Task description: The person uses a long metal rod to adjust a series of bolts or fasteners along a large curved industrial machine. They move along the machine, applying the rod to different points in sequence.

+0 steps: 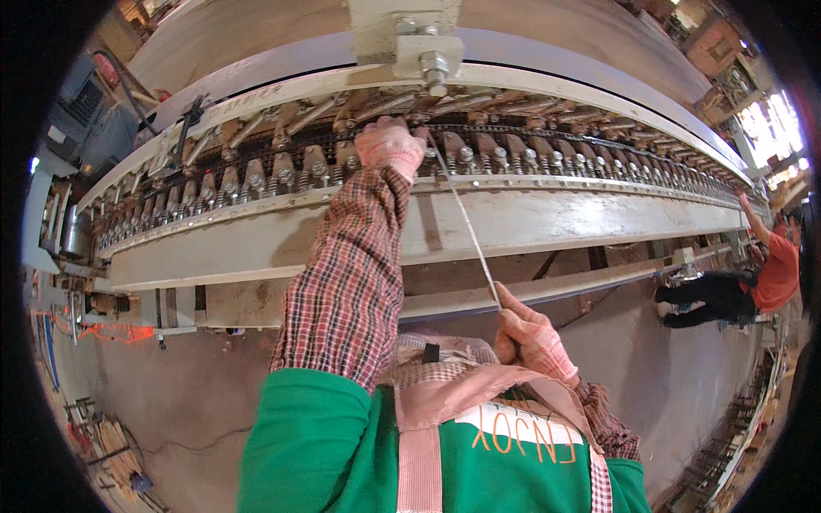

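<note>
My left hand [389, 145], in a pale pinkish work glove, reaches into the middle of a long machine, beside its chain [445, 127]. Its fingers are curled, and whatever they grip is hidden behind the glove. A thin pale rod [467, 224] slants across the machine's light grey beam [547, 218]. The rod's far end lies close to my left fingers; whether they touch it I cannot tell. My right hand [532, 335], gloved too, is closed around its near end, in front of my body. Spring-loaded bolts and brackets [479, 154] line the machine on both sides of my left hand.
A bracket with a large bolt [434, 68] hangs above the chain. Below the main beam runs a lower rail [556, 286]. Another person in an orange shirt [776, 272] reaches toward the machine's right end. Wood pieces [120, 457] lie on the floor at lower left.
</note>
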Motion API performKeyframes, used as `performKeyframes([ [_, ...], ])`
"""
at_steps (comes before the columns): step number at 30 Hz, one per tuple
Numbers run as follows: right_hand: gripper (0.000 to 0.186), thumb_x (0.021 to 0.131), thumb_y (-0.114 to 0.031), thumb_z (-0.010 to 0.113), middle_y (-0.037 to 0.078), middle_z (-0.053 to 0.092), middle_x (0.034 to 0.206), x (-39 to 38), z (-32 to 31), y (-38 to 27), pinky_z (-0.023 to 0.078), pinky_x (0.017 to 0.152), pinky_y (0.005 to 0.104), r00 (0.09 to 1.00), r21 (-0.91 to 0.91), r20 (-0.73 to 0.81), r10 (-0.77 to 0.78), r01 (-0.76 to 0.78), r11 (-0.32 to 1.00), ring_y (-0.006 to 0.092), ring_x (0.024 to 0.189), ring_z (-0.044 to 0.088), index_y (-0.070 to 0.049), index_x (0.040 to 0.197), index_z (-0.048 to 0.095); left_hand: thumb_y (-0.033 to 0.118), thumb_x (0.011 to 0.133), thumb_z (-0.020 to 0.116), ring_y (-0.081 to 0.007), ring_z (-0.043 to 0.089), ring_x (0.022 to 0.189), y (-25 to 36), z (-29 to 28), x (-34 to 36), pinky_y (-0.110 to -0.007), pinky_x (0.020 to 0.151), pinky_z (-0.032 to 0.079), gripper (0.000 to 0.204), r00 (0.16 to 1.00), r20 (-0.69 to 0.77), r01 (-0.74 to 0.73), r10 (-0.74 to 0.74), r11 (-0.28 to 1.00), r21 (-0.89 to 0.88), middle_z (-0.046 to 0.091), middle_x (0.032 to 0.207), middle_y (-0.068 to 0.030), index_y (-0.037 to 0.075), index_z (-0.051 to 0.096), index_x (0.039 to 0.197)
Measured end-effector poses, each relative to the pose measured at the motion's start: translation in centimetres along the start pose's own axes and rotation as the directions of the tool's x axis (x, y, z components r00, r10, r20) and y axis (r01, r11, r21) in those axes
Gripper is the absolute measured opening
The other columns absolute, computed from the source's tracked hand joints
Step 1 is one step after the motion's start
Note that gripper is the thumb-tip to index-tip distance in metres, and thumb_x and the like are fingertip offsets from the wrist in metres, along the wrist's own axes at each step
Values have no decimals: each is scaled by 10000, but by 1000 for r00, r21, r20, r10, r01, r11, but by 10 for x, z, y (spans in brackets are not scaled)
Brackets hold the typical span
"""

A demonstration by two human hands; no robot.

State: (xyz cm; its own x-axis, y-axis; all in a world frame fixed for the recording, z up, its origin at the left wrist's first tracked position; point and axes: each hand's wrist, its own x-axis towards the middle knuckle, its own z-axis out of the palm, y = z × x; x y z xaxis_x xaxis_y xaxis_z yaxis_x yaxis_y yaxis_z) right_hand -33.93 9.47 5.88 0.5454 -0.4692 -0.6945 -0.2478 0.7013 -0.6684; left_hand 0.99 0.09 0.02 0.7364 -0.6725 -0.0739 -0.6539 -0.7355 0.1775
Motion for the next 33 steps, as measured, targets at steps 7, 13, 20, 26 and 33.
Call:
performKeyframes([
  [7,619,1004,-211,612,-28,474,648,18,0,10,381,522,247,1000,-113,2,-16,16,993,92,546,434,-92,1567,383,569,929,538,-292,632,1154,5,3,-3,-456,973,479,552,998,-47,-35,31,996,-85,678,1203,-104,108,740,1155],
  [13,556,1026,-247,587,-41,408,596,33,22,1,263,427,241,999,43,23,-26,25,999,77,475,326,-212,1555,422,607,917,552,-278,620,1188,8,-11,-3,-425,980,507,593,999,38,35,-33,997,-73,669,1247,-102,122,702,1223],
  [20,555,1036,-228,546,-41,423,620,9,16,-14,273,396,219,999,41,37,32,-33,999,62,462,322,-190,1568,392,620,924,554,-262,579,1255,0,-4,1,-424,1031,468,620,1000,-16,-18,17,997,-73,608,1370,-76,139,646,1303],
  [26,562,1035,-224,544,-36,424,598,26,19,4,285,396,227,999,-22,-52,0,-1,1000,69,454,321,-173,1572,385,565,943,544,-282,607,1204,3,-2,-4,-438,1021,466,562,999,33,-20,24,995,-97,628,1312,-83,113,674,1250],
  [33,563,1037,-264,554,-31,421,589,26,39,-16,276,386,238,999,-20,14,-33,33,999,77,442,316,-197,1570,387,573,934,558,-304,646,1157,1,-5,-4,-444,999,498,565,999,-22,-25,22,992,-120,673,1261,-126,99,710,1202],
])
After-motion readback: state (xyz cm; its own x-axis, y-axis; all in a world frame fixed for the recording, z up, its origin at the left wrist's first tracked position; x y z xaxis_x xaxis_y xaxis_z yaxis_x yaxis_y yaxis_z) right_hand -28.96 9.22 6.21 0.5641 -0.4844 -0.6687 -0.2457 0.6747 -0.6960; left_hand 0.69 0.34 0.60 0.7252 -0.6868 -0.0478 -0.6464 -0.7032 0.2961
